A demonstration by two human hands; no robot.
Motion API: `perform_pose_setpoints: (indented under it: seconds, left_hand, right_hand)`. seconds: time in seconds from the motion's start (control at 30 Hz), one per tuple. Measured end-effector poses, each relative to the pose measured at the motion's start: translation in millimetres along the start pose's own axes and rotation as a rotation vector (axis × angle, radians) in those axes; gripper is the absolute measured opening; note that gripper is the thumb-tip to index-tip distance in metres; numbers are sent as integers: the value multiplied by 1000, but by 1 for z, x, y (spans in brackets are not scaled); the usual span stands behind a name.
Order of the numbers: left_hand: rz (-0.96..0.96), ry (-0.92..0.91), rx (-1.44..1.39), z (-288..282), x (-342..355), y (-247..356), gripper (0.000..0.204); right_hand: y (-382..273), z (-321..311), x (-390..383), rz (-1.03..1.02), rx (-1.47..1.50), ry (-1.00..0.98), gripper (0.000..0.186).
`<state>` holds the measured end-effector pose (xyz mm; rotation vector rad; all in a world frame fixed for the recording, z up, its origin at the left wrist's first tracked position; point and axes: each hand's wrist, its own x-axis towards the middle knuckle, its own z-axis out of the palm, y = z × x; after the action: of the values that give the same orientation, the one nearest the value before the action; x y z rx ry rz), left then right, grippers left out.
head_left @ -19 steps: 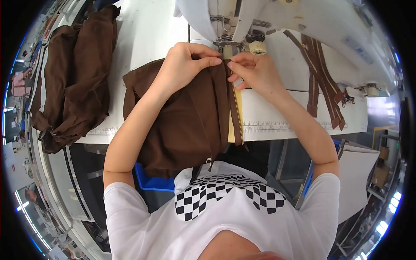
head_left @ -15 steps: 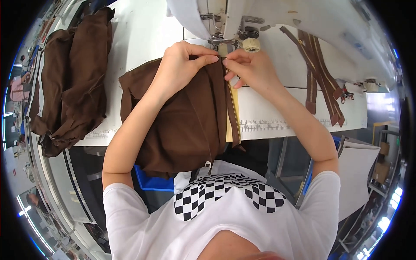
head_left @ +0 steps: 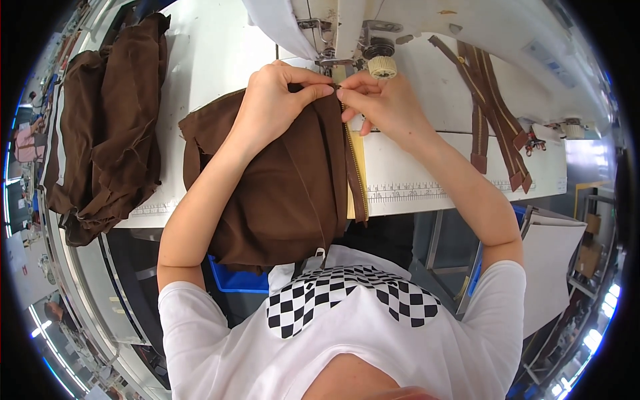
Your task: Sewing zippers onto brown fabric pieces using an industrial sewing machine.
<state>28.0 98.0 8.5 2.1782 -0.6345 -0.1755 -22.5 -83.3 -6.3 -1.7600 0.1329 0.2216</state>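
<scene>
My left hand pinches the top right edge of a brown fabric piece, thumb against forefinger, just in front of the sewing machine's presser foot. Beside it, my right hand has thumb and forefinger closed at the upper end of a brown zipper with brass-coloured teeth. The fingertips of both hands almost meet. The zipper runs down along the fabric's right edge, over a yellow strip on the table. The fabric's lower part hangs over the table's front edge.
Brown fabric pieces lie heaped at the left. Several loose brown zippers cross each other at the right, near small metal pieces. A ruler scale runs along the table's front. Below stands a blue bin.
My right fingertips have come slightly closer to my left ones at the zipper's upper end. The whole view has shifted a little; the fabric lies almost as before.
</scene>
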Motion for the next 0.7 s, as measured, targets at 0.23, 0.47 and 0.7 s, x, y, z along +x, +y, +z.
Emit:
perform_pose_setpoints:
  seconds: [0.23,0.47,0.7]
  left_hand:
    - [37,18,54,2,0,-7,17]
    - [4,-32,8,5,8,-13,16]
    - [-114,-18,128,2,30,-42,25]
  right_hand:
    - [4,0,0,-41,11,14,24]
    - [3,-3,-1,-29,-230,30,23]
    - [30,-6,-17,-951,-1096,147,38]
